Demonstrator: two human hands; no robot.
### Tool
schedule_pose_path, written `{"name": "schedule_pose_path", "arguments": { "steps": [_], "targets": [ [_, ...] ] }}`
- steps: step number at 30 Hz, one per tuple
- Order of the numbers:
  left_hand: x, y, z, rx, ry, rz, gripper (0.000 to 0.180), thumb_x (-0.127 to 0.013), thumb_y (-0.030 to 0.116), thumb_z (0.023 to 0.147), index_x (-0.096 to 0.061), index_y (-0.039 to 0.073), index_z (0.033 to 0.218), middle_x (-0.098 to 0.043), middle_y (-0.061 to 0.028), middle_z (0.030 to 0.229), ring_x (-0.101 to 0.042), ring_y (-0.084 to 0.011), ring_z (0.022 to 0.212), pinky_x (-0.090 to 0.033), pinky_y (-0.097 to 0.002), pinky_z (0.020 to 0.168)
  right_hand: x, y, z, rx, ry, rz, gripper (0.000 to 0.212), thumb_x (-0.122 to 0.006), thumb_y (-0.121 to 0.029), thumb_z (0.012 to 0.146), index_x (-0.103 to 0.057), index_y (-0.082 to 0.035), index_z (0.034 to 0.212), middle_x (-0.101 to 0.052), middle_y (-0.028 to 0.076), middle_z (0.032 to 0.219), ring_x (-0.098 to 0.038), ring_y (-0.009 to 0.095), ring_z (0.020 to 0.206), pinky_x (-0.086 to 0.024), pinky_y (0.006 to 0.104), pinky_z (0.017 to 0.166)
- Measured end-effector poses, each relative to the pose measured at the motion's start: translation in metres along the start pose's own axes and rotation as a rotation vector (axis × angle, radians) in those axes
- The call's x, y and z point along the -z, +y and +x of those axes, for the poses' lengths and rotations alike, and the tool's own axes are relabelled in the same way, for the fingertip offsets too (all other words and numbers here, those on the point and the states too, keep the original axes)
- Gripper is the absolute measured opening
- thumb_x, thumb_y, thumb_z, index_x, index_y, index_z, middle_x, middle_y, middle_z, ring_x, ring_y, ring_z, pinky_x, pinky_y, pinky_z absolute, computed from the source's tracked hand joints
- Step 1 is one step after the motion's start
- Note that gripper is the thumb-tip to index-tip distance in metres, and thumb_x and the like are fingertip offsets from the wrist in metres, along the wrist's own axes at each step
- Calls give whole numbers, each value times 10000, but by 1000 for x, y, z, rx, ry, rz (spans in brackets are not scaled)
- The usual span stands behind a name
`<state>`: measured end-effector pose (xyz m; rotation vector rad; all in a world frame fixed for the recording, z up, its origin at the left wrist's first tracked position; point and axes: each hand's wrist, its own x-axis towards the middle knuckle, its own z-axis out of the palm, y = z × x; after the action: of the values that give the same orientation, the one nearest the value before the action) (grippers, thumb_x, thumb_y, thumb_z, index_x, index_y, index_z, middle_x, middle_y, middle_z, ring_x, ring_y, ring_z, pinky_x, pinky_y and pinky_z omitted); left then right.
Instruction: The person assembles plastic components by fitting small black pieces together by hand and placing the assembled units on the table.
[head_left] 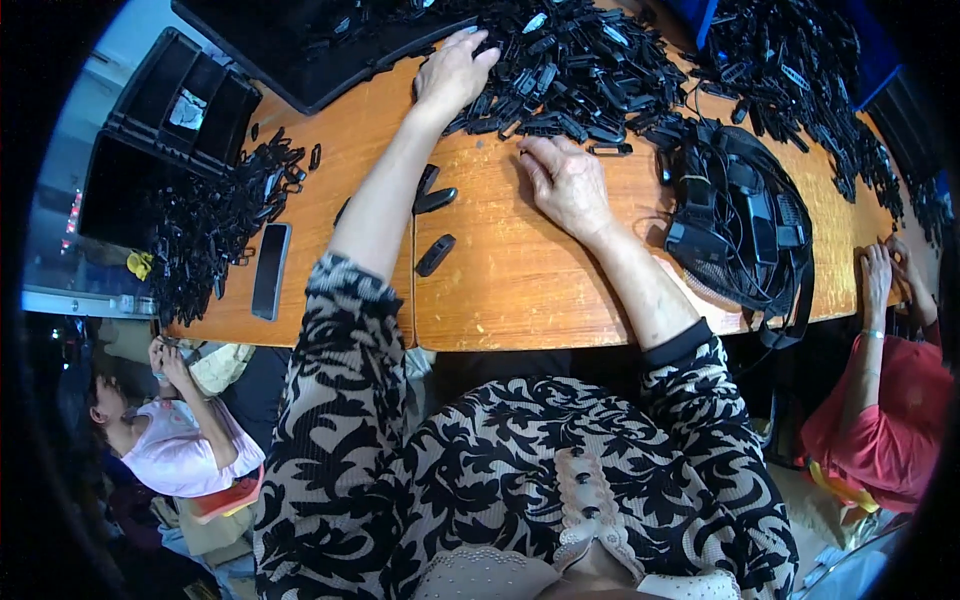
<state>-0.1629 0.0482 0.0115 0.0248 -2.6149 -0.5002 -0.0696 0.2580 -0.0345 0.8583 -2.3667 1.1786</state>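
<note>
A large heap of small black plastic parts [590, 75] covers the far middle of the wooden table. My left hand [455, 72] reaches to the heap's left edge, beside a black tray [315, 95]; its thumb stands apart from the bent fingers, with no part visible in it. My right hand [568, 185] rests at the near edge of the heap, its fingers curled together. A dark bit shows at those fingertips, too small to name. By my left forearm lie a few loose oblong black parts [436, 255], one of them a rounded black piece [436, 199].
On the right lies a black mesh bag [745, 225] with cables. A phone [271, 271] lies at the left beside another heap of black parts [225, 215] and black bins [185, 100]. One person [190, 440] sits at the left, another [880, 410] at the right.
</note>
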Motion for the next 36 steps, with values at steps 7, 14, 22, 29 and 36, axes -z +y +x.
{"name": "schedule_pose_path", "arguments": {
  "steps": [7, 14, 22, 29, 36],
  "targets": [
    [47, 20, -96, -186, -167, 179, 305, -725, 149, 825, -725, 146, 1130, -623, -83, 1148, -589, -309, 1084, -495, -426, 919, -6, 0, 5, -7, -7, 44, 171, -644, -200, 894, -638, -29, 876, -658, 206, 825, -643, 400, 796, -511, 479, 714],
    [50, 31, -127, -227, -75, 59, 187, -655, 25, 838, -680, 55, 1022, -600, -132, 1019, -604, -322, 952, -497, -431, 833, 4, -4, 3, -32, 24, 160, 204, -659, -241, 905, -703, -59, 987, -694, 190, 840, -680, 366, 783, -537, 430, 708],
    [57, 41, -150, -157, -3, -578, 357, -723, -24, 800, -692, 33, 1151, -609, -96, 888, -556, -165, 678, -488, -284, 626, 9, -15, -4, -248, -132, 437, 227, -625, -221, 952, -663, -3, 901, -667, 86, 709, -621, 156, 651, -501, 337, 617],
    [50, 23, -158, -186, -98, -520, 334, -809, 33, 741, -679, 10, 1048, -628, -70, 809, -608, -146, 682, -520, -275, 635, 7, -13, 3, -370, -318, 576, 289, -608, -249, 957, -608, -37, 761, -566, -20, 660, -481, 73, 630, -391, 268, 546],
    [48, 29, -155, -47, -182, -616, 308, -815, 14, 740, -693, -8, 1021, -661, -44, 837, -610, -89, 741, -524, -240, 691, 18, -14, 12, -447, -447, 682, 279, -639, -238, 963, -631, -43, 765, -541, -42, 656, -432, 57, 603, -335, 255, 529]
  ]
}}
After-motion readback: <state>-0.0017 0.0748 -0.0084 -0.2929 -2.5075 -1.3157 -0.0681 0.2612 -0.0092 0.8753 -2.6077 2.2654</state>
